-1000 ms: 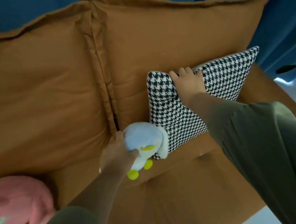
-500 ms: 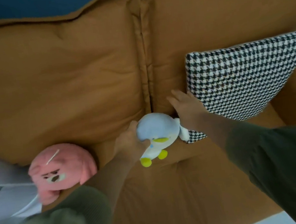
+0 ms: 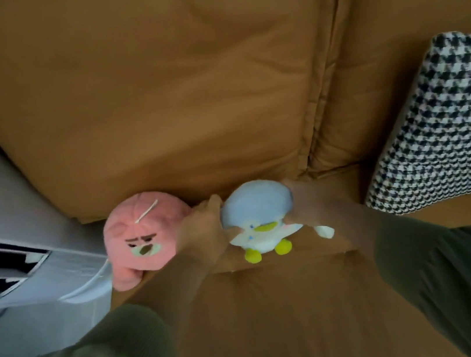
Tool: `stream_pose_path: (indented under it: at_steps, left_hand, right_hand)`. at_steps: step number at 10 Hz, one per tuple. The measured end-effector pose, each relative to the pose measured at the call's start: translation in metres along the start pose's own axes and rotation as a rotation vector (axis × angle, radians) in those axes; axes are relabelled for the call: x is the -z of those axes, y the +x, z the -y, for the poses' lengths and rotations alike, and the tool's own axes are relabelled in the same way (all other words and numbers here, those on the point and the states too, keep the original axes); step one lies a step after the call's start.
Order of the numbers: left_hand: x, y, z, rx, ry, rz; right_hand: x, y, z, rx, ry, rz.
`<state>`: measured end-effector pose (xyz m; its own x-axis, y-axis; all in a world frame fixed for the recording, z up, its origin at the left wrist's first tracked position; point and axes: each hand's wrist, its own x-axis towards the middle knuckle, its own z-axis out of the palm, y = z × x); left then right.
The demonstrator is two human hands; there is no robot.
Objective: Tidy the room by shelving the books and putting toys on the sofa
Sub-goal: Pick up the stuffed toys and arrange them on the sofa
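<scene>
A small blue-and-white penguin plush [image 3: 257, 221] with yellow feet sits upright on the brown sofa seat [image 3: 278, 309], against the back cushion. My left hand [image 3: 202, 232] grips its left side. My right hand [image 3: 309, 207], blurred, holds its right side near the white wing. A pink plush [image 3: 145, 237] with a sleepy face sits just left of my left hand, touching the sofa back.
A black-and-white houndstooth pillow [image 3: 447, 131] leans at the right of the sofa. The brown back cushions [image 3: 153, 83] rise behind the toys. A grey-white unit [image 3: 28, 270] stands at the left beside the sofa.
My right hand left the houndstooth pillow and came down onto the penguin plush. The view swung left and closer, so the pink plush now lies beside the penguin.
</scene>
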<state>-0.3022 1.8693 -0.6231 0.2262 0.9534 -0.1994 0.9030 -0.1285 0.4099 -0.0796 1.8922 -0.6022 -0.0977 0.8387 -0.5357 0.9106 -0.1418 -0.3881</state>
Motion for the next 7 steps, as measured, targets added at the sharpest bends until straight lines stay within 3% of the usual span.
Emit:
stream_pose_path:
  at_steps: [1,2,3,5,6,7]
  left_hand:
    - [0.001,0.007,0.006,0.044,0.172,0.051]
    - [0.016,0.007,0.009,-0.165,0.338,-0.087]
    - [0.028,0.009,0.031,-0.491,0.426,-0.368]
    - [0.063,-0.001,0.038,0.056,0.702,0.347]
    - [0.069,0.0,0.039,0.029,0.763,0.345]
    - [0.065,0.003,0.038,-0.1,0.637,0.171]
  right_hand:
    - [-0.009,0.003,0.007,-0.098,0.033,-0.04]
    - [-0.015,0.01,0.002,-0.173,0.141,-0.126]
    - [-0.019,0.008,0.008,-0.146,0.146,-0.137]
    - [-0.022,0.01,0.023,-0.139,0.174,-0.137]
    - [-0.013,0.008,0.026,-0.093,0.211,-0.085]
    - [0.001,0.002,0.021,-0.089,0.203,-0.061]
